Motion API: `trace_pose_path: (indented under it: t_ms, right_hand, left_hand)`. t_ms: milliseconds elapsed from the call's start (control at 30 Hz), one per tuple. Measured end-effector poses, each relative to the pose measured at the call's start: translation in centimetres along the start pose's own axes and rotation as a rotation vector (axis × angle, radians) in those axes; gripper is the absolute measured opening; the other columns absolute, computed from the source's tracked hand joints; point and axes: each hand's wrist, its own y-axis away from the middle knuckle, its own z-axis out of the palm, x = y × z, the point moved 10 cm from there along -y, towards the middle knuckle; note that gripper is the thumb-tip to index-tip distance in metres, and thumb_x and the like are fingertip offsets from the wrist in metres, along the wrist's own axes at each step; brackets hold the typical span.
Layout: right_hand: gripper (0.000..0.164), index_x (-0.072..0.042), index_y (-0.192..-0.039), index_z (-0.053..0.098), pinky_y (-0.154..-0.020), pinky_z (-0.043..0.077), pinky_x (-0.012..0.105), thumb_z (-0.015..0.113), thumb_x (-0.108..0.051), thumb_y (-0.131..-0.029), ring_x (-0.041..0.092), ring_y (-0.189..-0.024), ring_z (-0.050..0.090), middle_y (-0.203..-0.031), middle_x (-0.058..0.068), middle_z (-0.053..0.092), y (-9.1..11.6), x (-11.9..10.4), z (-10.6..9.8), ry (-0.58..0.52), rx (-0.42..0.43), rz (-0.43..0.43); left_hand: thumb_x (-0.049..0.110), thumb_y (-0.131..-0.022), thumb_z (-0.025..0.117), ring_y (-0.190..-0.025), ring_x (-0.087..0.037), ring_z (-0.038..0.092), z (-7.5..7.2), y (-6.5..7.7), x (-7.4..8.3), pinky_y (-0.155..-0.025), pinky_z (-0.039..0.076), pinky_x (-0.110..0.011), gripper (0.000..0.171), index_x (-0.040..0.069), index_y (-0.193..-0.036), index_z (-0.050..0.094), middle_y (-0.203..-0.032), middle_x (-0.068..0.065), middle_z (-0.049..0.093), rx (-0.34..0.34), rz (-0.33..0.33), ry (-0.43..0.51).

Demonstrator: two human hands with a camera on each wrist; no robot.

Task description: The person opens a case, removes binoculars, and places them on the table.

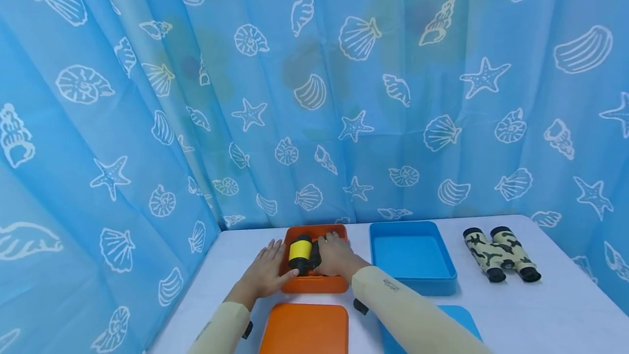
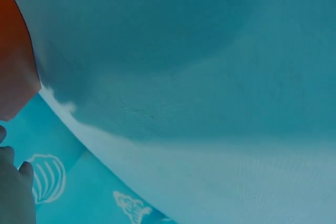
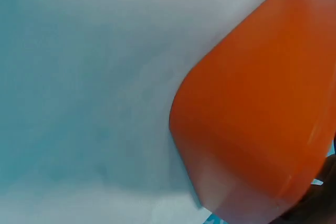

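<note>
A pair of binoculars (image 1: 300,250), black with a yellow band, lies inside an orange box (image 1: 314,285) near the back of the table. My right hand (image 1: 336,254) reaches over the box's right side and grips the right barrel, mostly covering it. Along the left wall lies my left hand (image 1: 265,271), its fingers straight and its thumb pointing to the near rim. Fingers (image 2: 16,182) of the left hand show at the edge of the left wrist view. The box's orange wall (image 3: 252,103) fills much of the right wrist view.
In front of the box lies an orange lid (image 1: 304,329). A blue box (image 1: 413,287) stands to the right, with a blue lid (image 1: 464,318) before it, partly behind my sleeve. Camouflage binoculars (image 1: 501,253) lie further right. A shell-patterned curtain (image 1: 393,97) hangs behind the table.
</note>
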Motion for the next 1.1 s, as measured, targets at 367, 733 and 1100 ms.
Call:
trace_pose_path:
  t_ms: [367, 733, 1100]
  right_hand:
    - [0.093, -0.002, -0.141, 0.048, -0.111, 0.026, 0.055, 0.083, -0.052, -0.071, 0.043, -0.139, 0.028, -0.15, 0.023, 0.036, -0.5, -0.6, 1.0, 0.083, 0.043, 0.057]
    - [0.091, -0.005, -0.146, 0.043, -0.109, 0.023, 0.062, 0.082, -0.044, -0.073, 0.043, -0.142, 0.02, -0.154, 0.021, 0.029, -2.1, -0.8, 1.3, 0.068, 0.018, 0.088]
    - [0.093, -0.005, -0.144, 0.046, -0.106, 0.027, 0.064, 0.085, -0.046, -0.069, 0.045, -0.139, 0.024, -0.15, 0.023, 0.033, -1.9, -1.1, 1.4, 0.095, -0.012, 0.121]
  left_hand:
    - [0.081, -0.084, 0.035, -0.146, -0.032, 0.014, 0.9, 0.1, -0.1, -0.115, 0.013, -0.054, 0.102, 0.01, -0.155, 0.022, -0.159, -0.01, 0.024, -0.032, -0.022, 0.022]
    - [0.077, -0.086, 0.038, -0.146, -0.031, 0.015, -0.1, -0.3, -0.3, -0.115, 0.014, -0.054, 0.097, 0.009, -0.155, 0.023, -0.158, -0.01, 0.025, 0.031, -0.021, 0.011]
    - [0.08, -0.085, 0.034, -0.146, -0.03, 0.015, 0.2, 0.0, -0.2, -0.115, 0.014, -0.054, 0.1, 0.01, -0.155, 0.022, -0.159, -0.009, 0.024, 0.03, -0.014, 0.025]
